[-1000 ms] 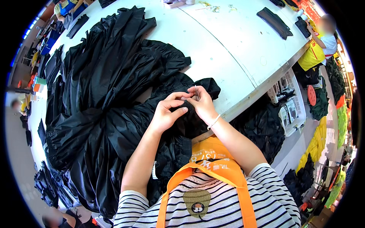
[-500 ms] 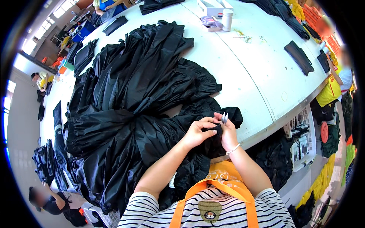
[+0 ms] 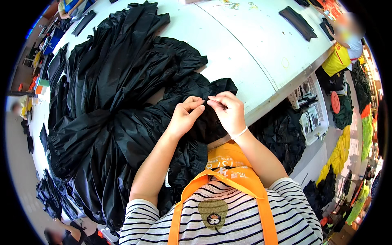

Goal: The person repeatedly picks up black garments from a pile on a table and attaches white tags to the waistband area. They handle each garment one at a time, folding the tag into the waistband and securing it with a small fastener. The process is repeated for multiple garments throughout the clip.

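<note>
A big heap of shiny black fabric (image 3: 110,106) covers the left half of a white table (image 3: 245,53) and spills over its near edge. My left hand (image 3: 185,116) pinches a fold of this black fabric near the table's front edge. My right hand (image 3: 228,111), with a pale bracelet on the wrist, grips the same fold right beside it, fingertips almost touching the left hand's. Whether a small tool sits in the right fingers is not clear. Both forearms rise from my striped shirt and orange apron straps.
Flat black pieces (image 3: 298,22) lie at the table's far right. A person in yellow (image 3: 343,57) is at the right edge. More black cloth (image 3: 281,134) and a basket of items (image 3: 312,118) sit under the table edge. Yellow and green garments (image 3: 347,151) hang at right.
The view has shifted back down and right. My hands stay together on the fabric fold; the small light object seen in my right fingers half a second ago no longer shows.
</note>
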Available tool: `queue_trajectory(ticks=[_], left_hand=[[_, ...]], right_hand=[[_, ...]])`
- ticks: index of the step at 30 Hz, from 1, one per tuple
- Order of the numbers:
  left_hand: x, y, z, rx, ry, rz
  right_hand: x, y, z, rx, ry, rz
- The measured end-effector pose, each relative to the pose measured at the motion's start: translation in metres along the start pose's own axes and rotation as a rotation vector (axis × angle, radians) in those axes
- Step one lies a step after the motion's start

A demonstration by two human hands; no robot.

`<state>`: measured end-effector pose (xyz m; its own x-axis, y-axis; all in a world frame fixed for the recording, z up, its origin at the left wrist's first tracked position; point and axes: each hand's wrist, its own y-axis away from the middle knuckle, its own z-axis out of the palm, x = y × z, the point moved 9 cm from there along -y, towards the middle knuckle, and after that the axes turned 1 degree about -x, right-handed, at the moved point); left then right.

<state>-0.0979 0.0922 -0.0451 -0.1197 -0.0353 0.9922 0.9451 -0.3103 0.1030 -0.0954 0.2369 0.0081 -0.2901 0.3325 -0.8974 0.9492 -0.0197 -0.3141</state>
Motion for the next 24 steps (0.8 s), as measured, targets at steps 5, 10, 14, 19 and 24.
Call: queue_trajectory(ticks=[5,10,14,19,24], left_hand=[[-0.008,-0.003,0.001,0.022,0.116,-0.03],[-0.033,0.001,-0.014,0.231,0.363,-0.272],[-0.027,0.002,-0.01,0.212,0.327,-0.256],[-0.031,-0.001,-0.011,0.191,0.277,-0.219],[-0.028,-0.001,-0.01,0.196,0.327,-0.222]], right_hand=[[0.009,-0.007,0.007,0.0,0.019,-0.025],[0.074,0.005,0.002,0.061,-0.386,0.51],[0.044,0.005,0.019,-0.123,-0.264,0.307],[0.014,-0.006,0.007,-0.043,0.057,-0.006],[0.022,-0.003,-0.002,0.11,0.053,-0.093]])
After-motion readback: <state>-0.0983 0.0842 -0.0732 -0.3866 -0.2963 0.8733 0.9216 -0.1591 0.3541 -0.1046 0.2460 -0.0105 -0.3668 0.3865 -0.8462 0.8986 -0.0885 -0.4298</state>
